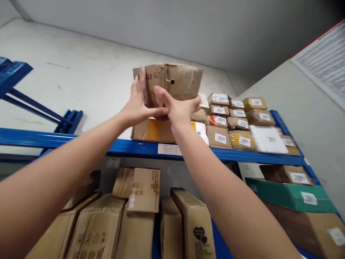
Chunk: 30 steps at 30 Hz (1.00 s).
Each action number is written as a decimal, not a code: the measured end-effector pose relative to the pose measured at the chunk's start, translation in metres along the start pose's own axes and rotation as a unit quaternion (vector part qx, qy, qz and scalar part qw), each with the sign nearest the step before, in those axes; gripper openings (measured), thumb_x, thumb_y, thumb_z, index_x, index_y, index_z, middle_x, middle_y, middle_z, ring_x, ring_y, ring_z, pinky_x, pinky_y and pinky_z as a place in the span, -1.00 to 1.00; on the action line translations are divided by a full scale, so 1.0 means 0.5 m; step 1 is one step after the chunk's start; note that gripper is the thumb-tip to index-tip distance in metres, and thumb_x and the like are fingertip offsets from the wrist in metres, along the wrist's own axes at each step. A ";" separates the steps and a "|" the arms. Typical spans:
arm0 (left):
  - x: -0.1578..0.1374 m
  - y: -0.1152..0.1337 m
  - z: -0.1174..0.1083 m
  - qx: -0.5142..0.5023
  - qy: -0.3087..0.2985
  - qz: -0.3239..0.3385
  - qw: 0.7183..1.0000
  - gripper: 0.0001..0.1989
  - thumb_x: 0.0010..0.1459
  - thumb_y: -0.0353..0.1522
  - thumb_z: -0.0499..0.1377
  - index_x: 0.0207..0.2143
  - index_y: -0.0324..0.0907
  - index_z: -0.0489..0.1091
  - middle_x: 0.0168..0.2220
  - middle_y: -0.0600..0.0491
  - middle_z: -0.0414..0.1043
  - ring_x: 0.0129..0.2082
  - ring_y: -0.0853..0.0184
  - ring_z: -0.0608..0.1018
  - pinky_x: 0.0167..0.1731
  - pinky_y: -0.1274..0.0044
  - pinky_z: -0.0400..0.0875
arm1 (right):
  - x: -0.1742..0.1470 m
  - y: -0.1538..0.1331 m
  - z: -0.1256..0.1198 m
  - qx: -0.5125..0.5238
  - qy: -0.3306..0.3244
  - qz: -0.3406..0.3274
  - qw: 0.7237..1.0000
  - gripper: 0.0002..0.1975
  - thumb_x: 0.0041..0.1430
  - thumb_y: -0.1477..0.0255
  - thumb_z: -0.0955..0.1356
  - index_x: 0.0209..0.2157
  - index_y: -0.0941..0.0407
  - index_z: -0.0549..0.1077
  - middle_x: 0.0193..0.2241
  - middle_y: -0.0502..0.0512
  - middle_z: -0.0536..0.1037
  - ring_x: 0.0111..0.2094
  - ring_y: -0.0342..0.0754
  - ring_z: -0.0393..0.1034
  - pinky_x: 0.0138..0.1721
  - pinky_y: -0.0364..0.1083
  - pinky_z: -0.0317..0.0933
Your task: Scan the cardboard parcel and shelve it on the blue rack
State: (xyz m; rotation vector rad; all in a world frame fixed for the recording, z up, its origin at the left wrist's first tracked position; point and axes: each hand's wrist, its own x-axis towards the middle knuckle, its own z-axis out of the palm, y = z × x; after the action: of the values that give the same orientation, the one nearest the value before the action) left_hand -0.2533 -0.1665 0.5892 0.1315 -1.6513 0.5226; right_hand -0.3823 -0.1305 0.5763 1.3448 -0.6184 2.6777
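Both arms reach up to a brown cardboard box held above the top shelf. My left hand presses its left side, fingers pointing up and thumb stretched to the right under the box. My right hand grips it from below and in front, thumb up on its face. The two hands meet near the box's lower edge. Just beneath, a flat box with a yellow strip lies on the blue shelf. A white wrapped parcel sits right of it, partly hidden by my right arm.
Labelled parcels stand stacked at the right of the top shelf, beside a white package. Large cartons fill the shelf below, with a green box at right. A blue upright rises at left.
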 end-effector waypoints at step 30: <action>0.029 -0.095 0.060 0.251 -0.159 -0.276 0.914 -0.17 0.01 0.27 0.00 0.08 -0.10 0.41 0.09 -0.18 0.44 0.07 -0.13 0.45 -0.02 0.19 0.40 | 0.089 0.165 0.010 -0.415 -0.122 -0.205 0.878 -0.75 0.29 0.38 0.32 -0.14 0.27 0.50 -0.14 0.38 0.61 -0.09 0.26 0.47 -0.06 0.11 0.28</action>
State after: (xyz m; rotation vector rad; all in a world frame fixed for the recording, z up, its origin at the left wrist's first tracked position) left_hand -0.2650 -0.2180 0.6139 1.0815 -1.6583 0.4903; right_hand -0.4260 -0.2125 0.5878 1.3248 -1.1657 1.5936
